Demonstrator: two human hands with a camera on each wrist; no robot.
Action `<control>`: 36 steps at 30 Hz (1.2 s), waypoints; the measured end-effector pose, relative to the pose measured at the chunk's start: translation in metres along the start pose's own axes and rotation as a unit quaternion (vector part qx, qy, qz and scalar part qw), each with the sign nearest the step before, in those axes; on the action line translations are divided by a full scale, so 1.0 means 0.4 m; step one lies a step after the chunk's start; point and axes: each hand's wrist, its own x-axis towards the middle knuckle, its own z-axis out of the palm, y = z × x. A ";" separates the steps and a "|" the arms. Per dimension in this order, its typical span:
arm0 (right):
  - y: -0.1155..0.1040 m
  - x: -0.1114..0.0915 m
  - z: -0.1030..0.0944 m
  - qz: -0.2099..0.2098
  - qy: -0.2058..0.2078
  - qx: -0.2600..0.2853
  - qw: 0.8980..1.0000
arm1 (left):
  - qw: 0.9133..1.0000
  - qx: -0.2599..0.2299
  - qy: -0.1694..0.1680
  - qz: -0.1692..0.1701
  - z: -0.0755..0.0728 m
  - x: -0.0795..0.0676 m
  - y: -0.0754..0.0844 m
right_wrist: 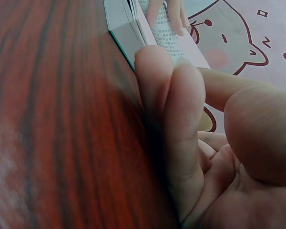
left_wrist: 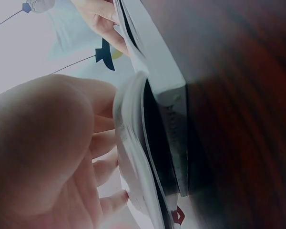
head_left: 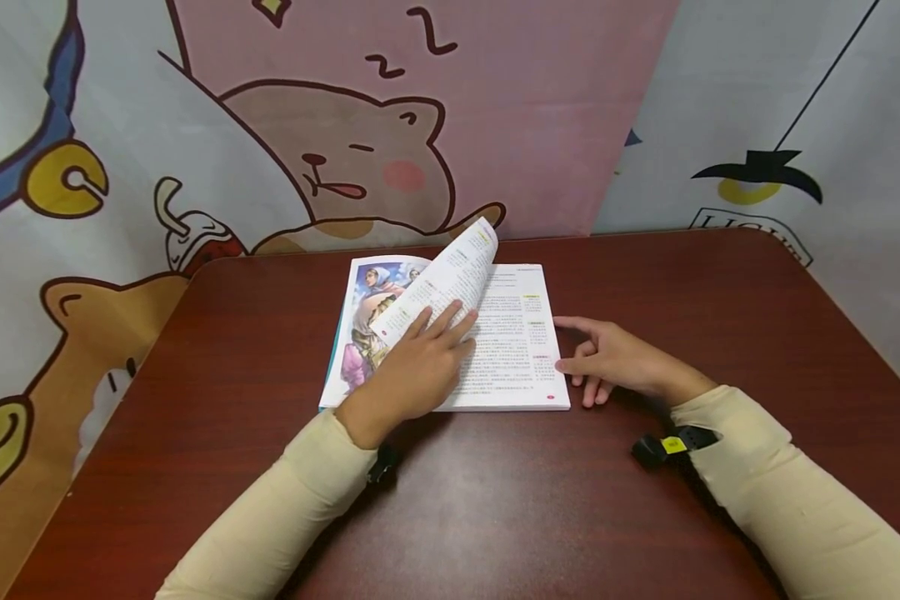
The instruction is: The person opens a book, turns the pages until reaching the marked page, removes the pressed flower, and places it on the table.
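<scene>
An open book [head_left: 521,358] with a teal cover edge lies on the table, a colour picture of figures on its left page and printed text on its right. One text page [head_left: 450,271] is lifted and curls diagonally over the middle. My left hand [head_left: 420,367] rests on that page with fingers spread and fairly straight, pushing it toward the left. In the left wrist view the bowed pages [left_wrist: 133,152] run along the fingers. At the book's right edge is my right hand [head_left: 618,358], index finger and thumb reaching the edge, other fingers loosely bent near the tabletop.
The dark red-brown table [head_left: 510,500] extends around the book on all sides. Behind it hangs a cartoon-printed cloth [head_left: 540,125] with a sleeping bear. A black wrist device [head_left: 652,450] is strapped below the right sleeve.
</scene>
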 end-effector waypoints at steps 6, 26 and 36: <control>0.002 0.000 0.000 0.000 -0.001 0.000 1.000 | 1.000 -0.010 -0.004 -0.001 0.003 -0.002 0.000; 0.004 0.000 -0.001 -0.004 -0.001 0.003 1.000 | 0.997 -0.067 -0.048 -0.004 0.002 0.000 0.001; 0.002 0.002 0.000 -0.007 0.004 -0.008 1.000 | 0.992 -0.090 -0.078 -0.041 0.002 0.001 0.005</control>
